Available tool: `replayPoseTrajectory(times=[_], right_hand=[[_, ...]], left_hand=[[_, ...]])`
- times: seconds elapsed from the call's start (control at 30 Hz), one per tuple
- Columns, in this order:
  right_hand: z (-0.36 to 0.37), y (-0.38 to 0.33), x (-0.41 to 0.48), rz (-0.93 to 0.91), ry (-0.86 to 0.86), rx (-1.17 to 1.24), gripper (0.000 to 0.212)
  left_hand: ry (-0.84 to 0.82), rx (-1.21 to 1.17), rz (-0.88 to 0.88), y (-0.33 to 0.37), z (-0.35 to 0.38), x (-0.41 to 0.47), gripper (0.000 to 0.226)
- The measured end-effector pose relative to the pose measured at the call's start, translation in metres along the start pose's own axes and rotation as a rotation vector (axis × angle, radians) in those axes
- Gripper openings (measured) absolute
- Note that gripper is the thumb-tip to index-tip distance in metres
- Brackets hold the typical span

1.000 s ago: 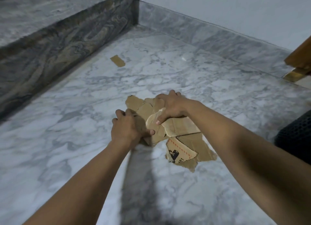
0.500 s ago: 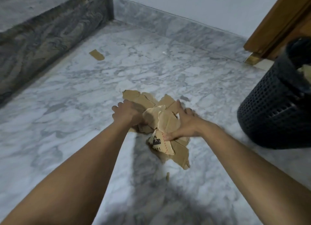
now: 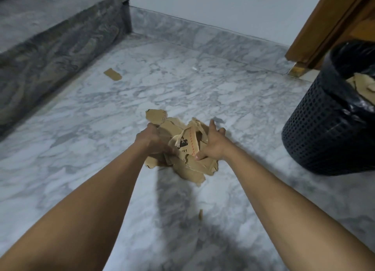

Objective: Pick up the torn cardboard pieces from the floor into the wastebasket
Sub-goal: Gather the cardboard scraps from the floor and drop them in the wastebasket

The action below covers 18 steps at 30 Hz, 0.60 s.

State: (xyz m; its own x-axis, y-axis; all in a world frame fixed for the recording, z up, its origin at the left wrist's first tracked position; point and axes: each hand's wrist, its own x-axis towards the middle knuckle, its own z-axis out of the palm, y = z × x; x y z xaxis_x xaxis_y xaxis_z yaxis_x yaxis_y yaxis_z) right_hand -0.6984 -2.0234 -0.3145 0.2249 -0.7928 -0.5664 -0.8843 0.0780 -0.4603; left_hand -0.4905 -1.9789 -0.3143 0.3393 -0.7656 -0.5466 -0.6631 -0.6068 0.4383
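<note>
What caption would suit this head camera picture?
Two bare hands clasp a bundle of torn brown cardboard pieces beside a black perforated wastebasket.

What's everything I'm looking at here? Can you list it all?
cardboard bundle: one heap of many torn pieces, brown, mid floor, clasped between both hands
loose piece: one, brown, far left on the floor, near the step
scrap: one, small, brown, near floor, below the bundle
wastebasket: one, black, perforated, with a black liner, right; brown cardboard already inside
step: one, grey marble, upper left
floor: grey-white marble
door frame: brown wood, upper right
left hand: on the bundle's left
right hand: on the bundle's right
</note>
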Motion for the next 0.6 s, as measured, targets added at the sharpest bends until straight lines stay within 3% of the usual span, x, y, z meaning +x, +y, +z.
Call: replayPoseTrajectory(times=[0.1,0.17,0.2,0.27,0.33,0.4,0.43,0.6], right_hand=[[0.006,-0.008,0.008,-0.017,0.037,0.001,0.132],[0.012,-0.012,0.009,-0.034,0.045,-0.009,0.116],[0.014,-0.014,0.008,-0.038,0.035,-0.013,0.111],[0.016,-0.015,0.007,-0.044,0.013,0.007,0.111],[0.015,-0.013,0.006,-0.047,0.005,0.052,0.122],[0.014,-0.010,0.005,-0.041,0.016,0.062,0.136],[0.013,-0.009,0.004,-0.034,0.027,0.038,0.141],[0.010,-0.020,0.010,-0.002,-0.022,-0.071,0.141]], left_hand=[[-0.038,-0.092,0.135,0.001,-0.002,-0.006,0.054],[-0.040,-0.282,0.140,0.002,-0.003,-0.008,0.034],[-0.095,-0.414,0.128,0.003,-0.002,-0.010,0.035],[-0.186,-0.518,0.116,0.000,0.002,-0.009,0.066],[-0.095,-0.227,0.143,-0.002,0.009,-0.014,0.086],[0.078,0.139,0.184,-0.004,0.022,-0.015,0.076],[0.107,0.192,0.178,-0.002,0.024,-0.018,0.075],[-0.014,0.004,0.143,-0.008,0.022,-0.013,0.073]])
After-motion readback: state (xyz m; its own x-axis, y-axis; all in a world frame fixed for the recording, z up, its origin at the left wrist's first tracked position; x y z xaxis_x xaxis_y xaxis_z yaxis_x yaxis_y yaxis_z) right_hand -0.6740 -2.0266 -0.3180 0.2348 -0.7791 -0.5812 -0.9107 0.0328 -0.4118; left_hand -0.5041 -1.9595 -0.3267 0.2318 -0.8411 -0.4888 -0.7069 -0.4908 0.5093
